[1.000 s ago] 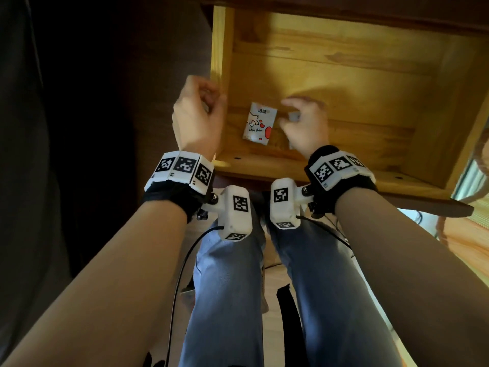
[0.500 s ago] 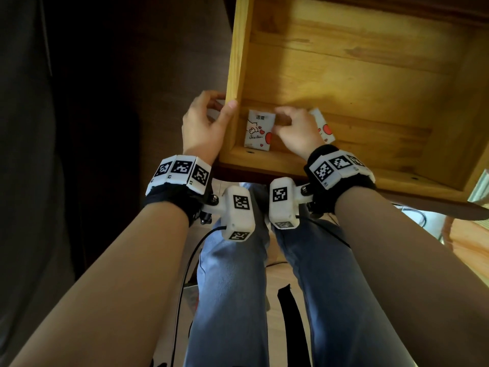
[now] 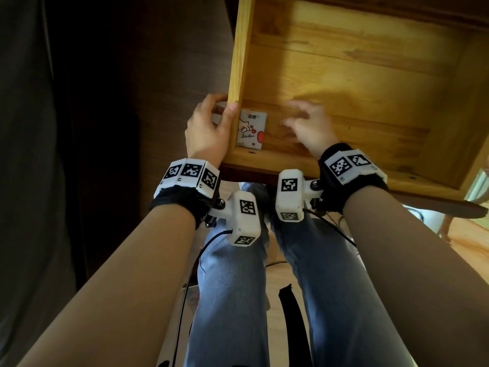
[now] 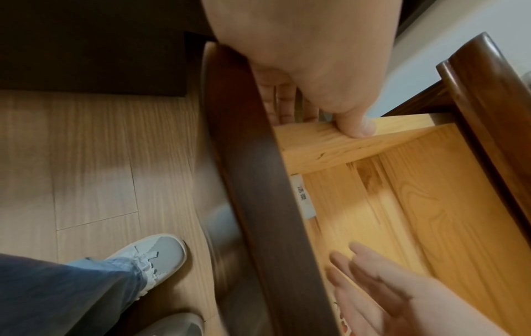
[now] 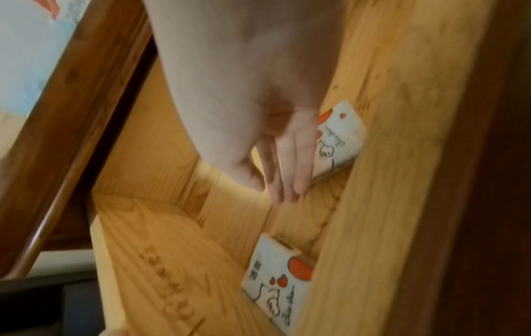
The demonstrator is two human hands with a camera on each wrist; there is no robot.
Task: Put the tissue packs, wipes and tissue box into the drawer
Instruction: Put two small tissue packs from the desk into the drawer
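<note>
Two tissue packs lie flat on the bottom of the open drawer (image 3: pixel 240 49), both along its front wall. The first pack (image 3: pixel 251 129) sits in the front left corner, touching or almost touching the left wall, with its printed side up: hearts, a small cartoon and some writing. The second pack (image 5: pixel 339 138) shows only in your right wrist view, a little further along the same front wall; in the head view your right hand covers it. Your right hand (image 3: pixel 307 125) is inside the drawer, above the bottom, with the fingers (image 5: pixel 296 163) straight and loosely spread, and it holds nothing. The fingertips are just beside the second pack, but the picture is blurred and I cannot tell if they touch it. Your left hand (image 3: pixel 209 128) grips the left wall of the drawer near the front corner: the thumb (image 4: pixel 356 126) lies on the top edge and the other fingers are curled on the outside of the wall. The drawer is of light wood with a dark brown front board (image 4: pixel 258 181). Below it you see your jeans (image 3: pixel 232 300), a grey shoe (image 4: pixel 155 254) and the wooden floor (image 4: pixel 86 147).
</note>
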